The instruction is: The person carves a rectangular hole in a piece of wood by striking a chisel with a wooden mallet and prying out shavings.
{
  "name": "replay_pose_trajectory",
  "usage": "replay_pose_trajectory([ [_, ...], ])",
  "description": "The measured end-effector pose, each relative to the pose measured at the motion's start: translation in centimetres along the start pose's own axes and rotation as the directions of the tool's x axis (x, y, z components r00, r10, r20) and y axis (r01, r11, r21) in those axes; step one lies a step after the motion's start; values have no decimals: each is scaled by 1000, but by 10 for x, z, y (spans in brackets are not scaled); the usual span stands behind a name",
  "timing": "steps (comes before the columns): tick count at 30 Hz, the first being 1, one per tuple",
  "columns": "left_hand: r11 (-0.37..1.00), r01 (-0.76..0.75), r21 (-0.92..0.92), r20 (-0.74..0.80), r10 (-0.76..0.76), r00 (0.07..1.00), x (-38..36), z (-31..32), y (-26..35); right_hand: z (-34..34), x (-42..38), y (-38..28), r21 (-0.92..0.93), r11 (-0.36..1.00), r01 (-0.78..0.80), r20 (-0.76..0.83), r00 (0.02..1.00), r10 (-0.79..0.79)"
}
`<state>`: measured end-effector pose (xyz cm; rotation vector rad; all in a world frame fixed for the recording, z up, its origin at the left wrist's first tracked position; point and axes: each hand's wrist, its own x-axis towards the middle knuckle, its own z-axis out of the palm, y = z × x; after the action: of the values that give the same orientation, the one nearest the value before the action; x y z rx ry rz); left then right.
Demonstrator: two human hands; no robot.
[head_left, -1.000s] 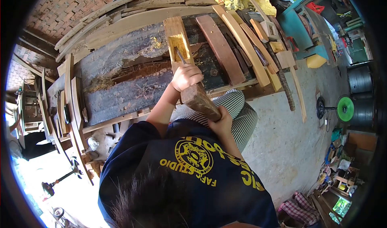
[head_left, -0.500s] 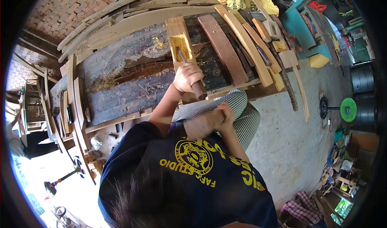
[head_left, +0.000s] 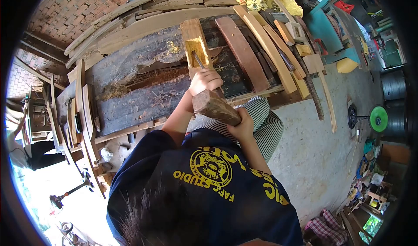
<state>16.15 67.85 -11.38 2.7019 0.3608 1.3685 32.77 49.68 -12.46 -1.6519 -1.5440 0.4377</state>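
My left hand (head_left: 205,80) is wrapped round the handle of a chisel (head_left: 197,60). The blade slants into a hollow cut in a pale wooden block (head_left: 190,29), where fresh yellow wood shows. In my right hand (head_left: 244,125) is the narrow end of a dark wooden mallet (head_left: 213,107). The mallet's thick head overlaps the butt of the chisel handle, close below my left hand. Under the block lies a dark, weathered timber slab (head_left: 119,109) with a rough split along it.
Right of the block lie a reddish-brown plank (head_left: 242,54), several pale wood strips (head_left: 272,54) and more tools. A yellow sack (head_left: 265,1) sits at the back. On the floor to the right stands a green fan (head_left: 378,118). Boards (head_left: 82,98) lean at the left.
The mallet, blurred near my chest before, has swung up and forward to the chisel's handle end. My left hand and the chisel stay in place.
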Motion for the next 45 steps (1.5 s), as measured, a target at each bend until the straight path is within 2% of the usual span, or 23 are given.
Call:
replay_pose_trajectory([
  [4,993,41,-109,-188,-61,980,6,-5,4,-11,-6,-4,-40,999,-28,71,997,30],
  [5,994,40,-105,-188,-59,980,6,-6,0,-12,-9,-6,-32,999,-32,65,997,34],
  [7,979,10,-202,-352,-82,932,2,-10,-11,-14,-12,-7,-20,999,-36,59,998,37],
  [8,962,41,-270,-412,-154,898,9,-19,-11,-16,-15,-7,-6,997,-81,80,993,81],
  [9,965,141,-223,-502,-238,831,10,-20,-17,-18,-17,-7,6,992,-128,101,987,126],
  [10,919,44,-391,-557,-275,783,10,-26,-28,-19,-17,-7,6,991,-131,102,986,130],
  [11,928,279,-246,-612,-372,698,7,-31,-41,-20,-18,-7,-4,984,-177,118,977,176],
  [12,849,130,-511,-647,-480,592,20,-41,-45,-21,-18,-7,-14,975,-220,132,967,220],
  [13,807,198,-556,-643,-569,513,29,-52,-45,-21,-19,-6,-12,976,-218,133,967,217],
  [15,722,148,-676,-665,-684,298,39,-70,-62,-19,-18,-5,-66,961,-267,149,950,274],
  [17,736,120,-666,-698,-672,250,41,-73,-55,-19,-20,-5,-101,955,-279,153,944,292],
  [18,749,159,-643,-704,-660,262,38,-72,-48,-19,-19,-5,-139,947,-289,157,938,309],
  [19,825,127,-551,-737,-552,389,36,-66,-39,-17,-17,-4,-139,945,-296,147,938,315],
  [20,819,126,-560,-730,-559,392,36,-60,-31,-16,-17,-2,-138,940,-312,161,930,332],
  [21,872,90,-482,-676,-436,594,34,-53,-23,-15,-19,0,-139,935,-326,180,920,348],
  [23,941,-35,-336,-453,-129,882,30,-42,-11,-13,-20,6,-144,934,-328,207,913,353],
  [25,953,-118,-279,-218,56,974,31,-31,-8,-11,-21,13,-143,938,-316,236,909,343],
  [27,984,-68,-165,-101,51,994,28,-29,-3,-12,-22,18,-186,933,-309,251,903,349],
  [28,981,-29,-193,-69,15,997,21,-26,-5,-14,-24,20,-187,934,-304,251,904,345],
  [34,981,-23,-191,-25,18,1000,20,-24,-6,-24,-28,22,-254,907,-336,250,883,397],
  [38,982,-93,-166,7,96,995,21,-22,-6,-24,-24,24,-206,921,-329,283,882,378],
  [43,974,-99,-203,24,106,994,23,-24,-6,-25,-27,26,-216,927,-308,278,890,361],
  [45,974,-106,-199,26,113,993,23,-24,-7,-25,-32,33,-174,950,-258,254,921,296],
])
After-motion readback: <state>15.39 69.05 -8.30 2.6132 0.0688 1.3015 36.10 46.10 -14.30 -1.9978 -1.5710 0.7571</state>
